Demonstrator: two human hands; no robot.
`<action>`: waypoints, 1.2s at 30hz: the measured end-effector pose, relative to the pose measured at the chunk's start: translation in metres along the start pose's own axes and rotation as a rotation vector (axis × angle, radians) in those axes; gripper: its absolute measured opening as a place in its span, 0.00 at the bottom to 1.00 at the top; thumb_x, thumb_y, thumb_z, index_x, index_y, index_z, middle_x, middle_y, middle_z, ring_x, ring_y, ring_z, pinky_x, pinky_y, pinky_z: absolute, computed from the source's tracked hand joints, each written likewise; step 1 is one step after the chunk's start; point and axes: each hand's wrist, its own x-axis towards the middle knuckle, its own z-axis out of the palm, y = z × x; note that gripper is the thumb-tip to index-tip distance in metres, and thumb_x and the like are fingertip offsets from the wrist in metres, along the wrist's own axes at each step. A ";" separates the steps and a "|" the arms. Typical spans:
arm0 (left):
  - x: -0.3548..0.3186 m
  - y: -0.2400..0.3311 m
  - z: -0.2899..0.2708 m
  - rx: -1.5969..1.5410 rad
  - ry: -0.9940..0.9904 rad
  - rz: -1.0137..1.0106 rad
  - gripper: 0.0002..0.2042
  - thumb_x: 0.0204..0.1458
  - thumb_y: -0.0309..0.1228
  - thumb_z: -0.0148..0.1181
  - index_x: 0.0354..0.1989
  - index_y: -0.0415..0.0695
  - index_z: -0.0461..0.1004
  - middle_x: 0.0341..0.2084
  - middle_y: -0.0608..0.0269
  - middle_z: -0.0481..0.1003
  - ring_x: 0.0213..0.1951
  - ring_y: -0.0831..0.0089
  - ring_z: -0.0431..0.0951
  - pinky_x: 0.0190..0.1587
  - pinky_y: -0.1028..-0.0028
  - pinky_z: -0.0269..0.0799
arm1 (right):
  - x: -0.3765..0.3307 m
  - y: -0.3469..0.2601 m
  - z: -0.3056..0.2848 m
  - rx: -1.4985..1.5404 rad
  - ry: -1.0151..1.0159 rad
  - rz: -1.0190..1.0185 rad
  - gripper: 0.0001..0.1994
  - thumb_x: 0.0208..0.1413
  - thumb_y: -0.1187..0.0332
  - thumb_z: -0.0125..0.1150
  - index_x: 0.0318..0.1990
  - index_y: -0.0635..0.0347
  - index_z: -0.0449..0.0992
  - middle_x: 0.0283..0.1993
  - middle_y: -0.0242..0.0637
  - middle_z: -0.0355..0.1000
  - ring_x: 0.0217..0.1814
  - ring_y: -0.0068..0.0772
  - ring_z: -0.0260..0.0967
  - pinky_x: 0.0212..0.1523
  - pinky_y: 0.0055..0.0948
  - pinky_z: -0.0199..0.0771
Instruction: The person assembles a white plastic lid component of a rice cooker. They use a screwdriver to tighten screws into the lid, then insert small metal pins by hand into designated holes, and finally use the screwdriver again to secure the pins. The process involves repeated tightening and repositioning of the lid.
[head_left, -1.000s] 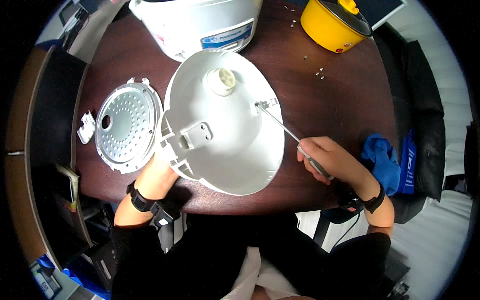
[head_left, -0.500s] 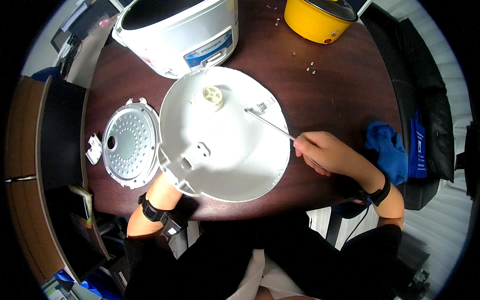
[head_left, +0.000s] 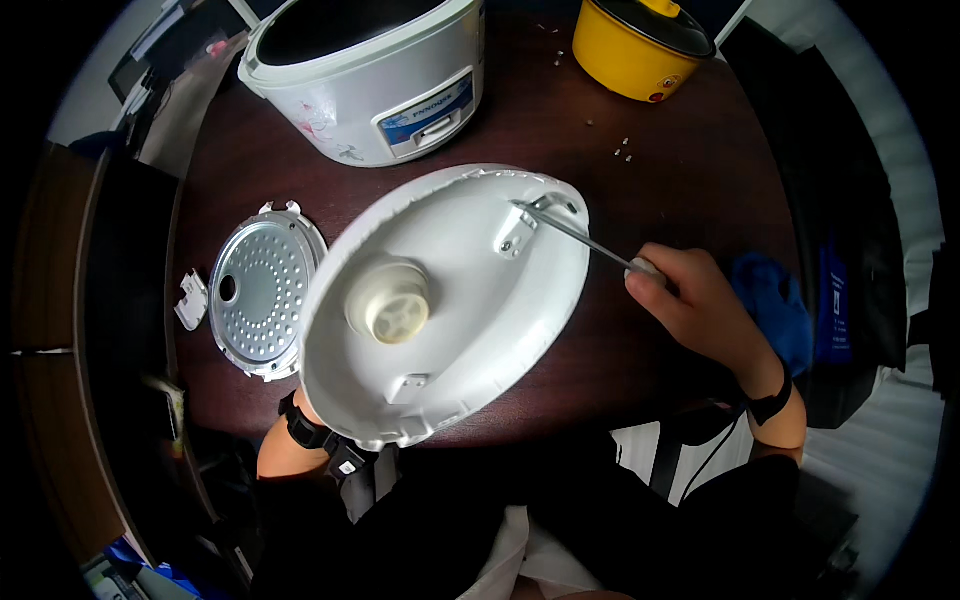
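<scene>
The white rice cooker lid (head_left: pixel 470 330) is tilted up off the table, its hollow inside toward me. My left hand (head_left: pixel 304 402) holds it from beneath at the near left edge; its fingers are hidden behind the lid. In my right hand (head_left: pixel 690 295), closed round the handle, is a screwdriver (head_left: pixel 597 246). Its shaft reaches over the lid's right rim, and the tip meets or lies close to a small metal latch bracket (head_left: pixel 512 240). A round, cream-coloured plastic cup (head_left: pixel 392 312) projects from the lid's inside.
Left of the lid lie a dimpled metal inner plate (head_left: pixel 262 290) and a small white plastic piece (head_left: pixel 191 300). Behind stands the white rice cooker body (head_left: pixel 340 115); a yellow pot (head_left: pixel 630 55) is at the far right. Several small screws (head_left: pixel 624 150) lie nearby, and a blue cloth (head_left: pixel 775 305) beside my right arm.
The lid has turned and tilted steeply, bringing the bracket up on its right side. My right hand has moved slightly right with the screwdriver, its tip now at the bracket.
</scene>
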 end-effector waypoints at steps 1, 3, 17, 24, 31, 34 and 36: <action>-0.001 0.000 0.000 0.002 -0.003 -0.003 0.41 0.49 0.59 0.46 0.63 0.35 0.57 0.55 0.54 0.68 0.55 0.69 0.68 0.57 0.67 0.66 | -0.001 -0.001 0.000 -0.037 0.017 -0.015 0.17 0.61 0.60 0.56 0.24 0.60 0.70 0.17 0.35 0.64 0.17 0.26 0.60 0.22 0.27 0.58; -0.001 0.000 -0.001 0.013 -0.002 -0.014 0.41 0.50 0.58 0.46 0.63 0.35 0.57 0.55 0.54 0.68 0.55 0.69 0.69 0.57 0.68 0.67 | -0.003 -0.003 0.000 -0.095 0.051 -0.047 0.16 0.61 0.60 0.57 0.24 0.60 0.70 0.17 0.37 0.65 0.17 0.29 0.61 0.22 0.27 0.58; -0.019 0.004 -0.003 0.018 -0.016 -0.037 0.34 0.53 0.51 0.48 0.62 0.37 0.59 0.53 0.55 0.70 0.53 0.70 0.71 0.56 0.68 0.69 | -0.003 -0.026 0.009 -0.279 0.163 -0.209 0.13 0.57 0.61 0.62 0.28 0.60 0.71 0.20 0.40 0.69 0.19 0.35 0.68 0.21 0.28 0.62; -0.021 0.006 -0.003 0.012 -0.019 -0.028 0.31 0.55 0.47 0.48 0.61 0.37 0.60 0.52 0.55 0.70 0.52 0.70 0.72 0.55 0.69 0.70 | 0.004 -0.040 0.016 -0.334 0.178 -0.324 0.14 0.55 0.59 0.64 0.29 0.60 0.71 0.22 0.40 0.70 0.20 0.37 0.70 0.21 0.30 0.66; -0.029 0.006 -0.006 0.028 -0.034 -0.067 0.28 0.57 0.44 0.49 0.60 0.38 0.62 0.52 0.56 0.71 0.51 0.71 0.73 0.55 0.69 0.71 | 0.009 -0.048 0.020 -0.420 0.171 -0.423 0.15 0.52 0.57 0.67 0.31 0.60 0.73 0.24 0.39 0.72 0.22 0.36 0.71 0.21 0.29 0.67; -0.031 0.005 -0.008 0.025 -0.060 -0.084 0.26 0.57 0.42 0.50 0.60 0.38 0.62 0.51 0.56 0.71 0.51 0.71 0.73 0.55 0.69 0.71 | 0.006 -0.050 0.022 -0.465 0.200 -0.452 0.16 0.51 0.56 0.68 0.33 0.60 0.74 0.25 0.38 0.72 0.22 0.35 0.71 0.21 0.28 0.67; -0.031 0.006 -0.008 0.018 -0.072 -0.088 0.25 0.58 0.41 0.50 0.60 0.38 0.62 0.51 0.56 0.71 0.50 0.71 0.73 0.54 0.69 0.71 | 0.004 -0.051 0.022 -0.507 0.216 -0.461 0.16 0.50 0.56 0.68 0.34 0.60 0.75 0.26 0.37 0.71 0.22 0.35 0.71 0.21 0.28 0.67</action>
